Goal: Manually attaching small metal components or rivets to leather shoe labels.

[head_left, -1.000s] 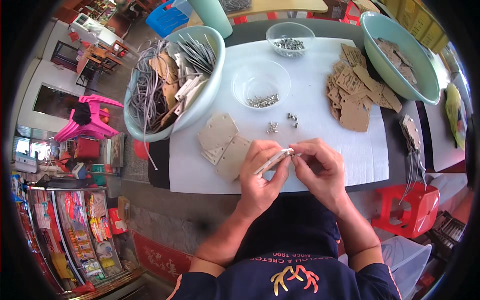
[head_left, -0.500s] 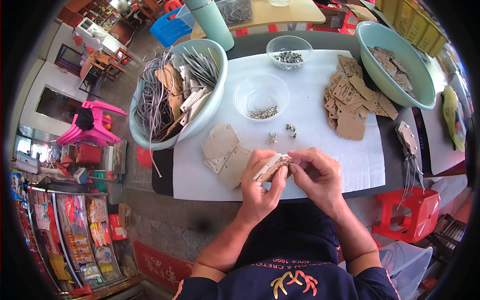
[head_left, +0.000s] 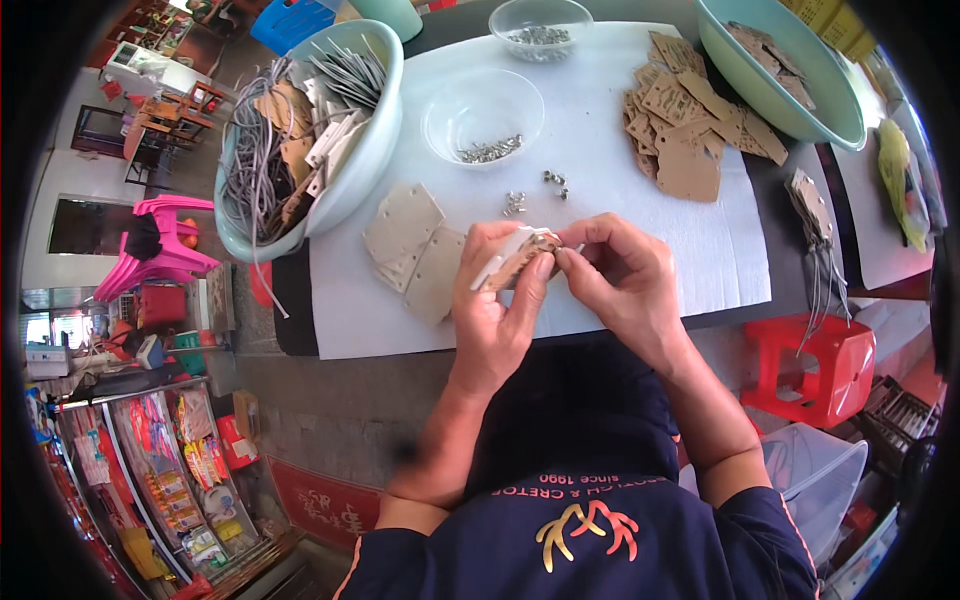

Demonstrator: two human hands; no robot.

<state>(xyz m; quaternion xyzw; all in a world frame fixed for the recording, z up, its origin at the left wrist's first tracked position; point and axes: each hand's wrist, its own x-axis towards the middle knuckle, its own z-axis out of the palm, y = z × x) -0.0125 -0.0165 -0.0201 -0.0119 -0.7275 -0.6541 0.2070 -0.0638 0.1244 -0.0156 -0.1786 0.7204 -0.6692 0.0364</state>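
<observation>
My left hand is closed around a small stack of flat boards, white on one side with brown layers beside it. Against the stack's right edge my right hand pinches with thumb and fingers. A small pale tip shows at those fingers, too small to name. Just beyond my hands, little silver metal fasteners and darker metal nuts lie loose on a white sheet. Flat cream boards with holes lie left of my left hand.
A clear bowl holds silver fasteners; another clear bowl stands behind it. Brown cut boards are heaped to the right, near a green basin. Another basin at left holds grey cords and boards. Corded boards hang at right.
The table and its things sit higher in the picture, shifted slightly left. Both hands stay on the board stack, whose white face is tilted more into view.
</observation>
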